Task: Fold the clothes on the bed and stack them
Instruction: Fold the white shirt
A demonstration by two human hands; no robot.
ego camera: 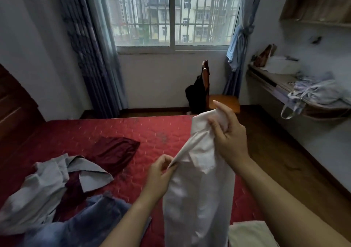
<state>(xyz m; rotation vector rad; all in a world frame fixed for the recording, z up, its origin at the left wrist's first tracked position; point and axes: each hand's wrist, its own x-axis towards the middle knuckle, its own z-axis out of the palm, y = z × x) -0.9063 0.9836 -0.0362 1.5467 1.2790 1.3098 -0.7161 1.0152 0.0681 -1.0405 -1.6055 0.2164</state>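
Note:
A white garment (197, 193) hangs in the air above the red bed (148, 132). My right hand (228, 134) grips its top end, fingers curled into the cloth. Lower down, my left hand (159, 172) pinches an edge of the same garment. Loose on the bed at the left lie a grey shirt (43, 186), a dark red garment (114, 151) and blue jeans (91, 220). A cream folded piece (250, 233) sits at the bed's near right corner.
A wooden chair (222, 98) with a black bag (195, 96) stands under the window. A wall shelf (275, 83) at the right carries cloth and a bag. Brown wooden floor (281, 151) runs along the bed's right side. A dark headboard (15, 110) is at the left.

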